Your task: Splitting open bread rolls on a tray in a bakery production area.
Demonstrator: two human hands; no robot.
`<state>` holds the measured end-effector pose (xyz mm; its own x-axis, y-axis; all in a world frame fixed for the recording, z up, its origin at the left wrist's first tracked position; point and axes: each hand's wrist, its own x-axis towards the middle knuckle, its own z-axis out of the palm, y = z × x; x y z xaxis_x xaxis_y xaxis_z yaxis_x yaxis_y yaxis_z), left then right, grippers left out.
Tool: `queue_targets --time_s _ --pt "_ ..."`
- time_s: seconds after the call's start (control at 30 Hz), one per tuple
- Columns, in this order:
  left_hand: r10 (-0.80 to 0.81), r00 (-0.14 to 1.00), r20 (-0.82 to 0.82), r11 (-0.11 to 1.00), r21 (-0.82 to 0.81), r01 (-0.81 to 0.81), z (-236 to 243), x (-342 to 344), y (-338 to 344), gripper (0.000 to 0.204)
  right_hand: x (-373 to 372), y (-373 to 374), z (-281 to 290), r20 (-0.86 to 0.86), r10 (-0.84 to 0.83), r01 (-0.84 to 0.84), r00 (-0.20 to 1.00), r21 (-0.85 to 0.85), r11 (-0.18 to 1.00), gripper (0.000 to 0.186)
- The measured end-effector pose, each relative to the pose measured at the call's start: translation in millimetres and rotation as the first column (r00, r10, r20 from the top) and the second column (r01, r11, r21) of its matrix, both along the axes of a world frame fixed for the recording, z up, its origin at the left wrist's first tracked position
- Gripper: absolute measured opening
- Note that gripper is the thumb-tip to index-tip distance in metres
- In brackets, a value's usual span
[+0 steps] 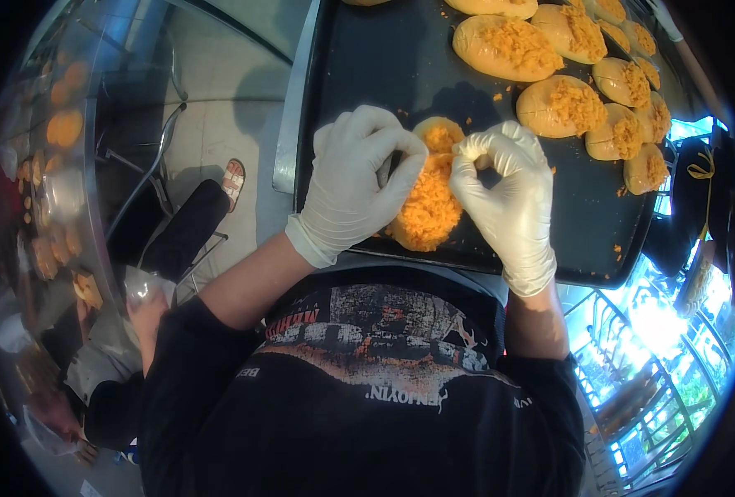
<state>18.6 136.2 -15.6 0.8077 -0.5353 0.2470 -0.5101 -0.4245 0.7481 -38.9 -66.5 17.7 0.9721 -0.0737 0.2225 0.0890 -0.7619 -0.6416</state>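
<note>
My left hand [361, 178], in a white glove, is closed in a pinch at the left side of an oblong bun [438, 131] heaped with orange shredded topping [427, 217]. Opposite it, my right hand [508, 197] wears the same kind of glove, its thumb and forefinger pinched together at the right side of the topping. What lies between either set of fingertips is too small to make out. Bun and topping rest near the front edge of a large dark baking tray [384, 50]. My hands cover part of the bun's sides.
Several glazed buns topped with orange shreds [508, 47] crowd the tray's far right, with loose crumbs around them. On the left, behind a glass panel, are more baked goods [65, 128]. Another person's foot in a sandal [233, 184] and gloved hand [146, 298] show there.
</note>
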Motion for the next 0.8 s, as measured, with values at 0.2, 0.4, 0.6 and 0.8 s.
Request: queue_targets --time_s 0.2,0.4,0.6,0.8 --pt "-0.010 1.000 0.011 1.000 -0.010 0.011 2.1 0.1 -1.4 0.011 -1.5 -3.1 6.7 -0.097 0.016 -0.014 0.995 0.021 1.000 0.009" --pt "0.008 0.998 -0.066 1.000 -0.027 -0.010 4.0 1.1 -0.7 0.017 -7.5 -0.7 14.5 -0.125 -0.004 0.005 0.992 0.006 1.000 0.010" --pt "0.001 0.983 -0.186 0.995 -0.098 -0.020 -3.6 3.2 -5.0 0.019 -1.1 3.2 4.7 -0.084 -0.005 0.003 0.996 -0.024 1.000 0.014" --pt "0.005 0.985 -0.173 0.999 -0.049 -0.014 -3.7 1.0 1.8 0.018 3.4 3.8 -3.0 -0.064 -0.011 0.010 0.998 -0.024 1.000 0.014"
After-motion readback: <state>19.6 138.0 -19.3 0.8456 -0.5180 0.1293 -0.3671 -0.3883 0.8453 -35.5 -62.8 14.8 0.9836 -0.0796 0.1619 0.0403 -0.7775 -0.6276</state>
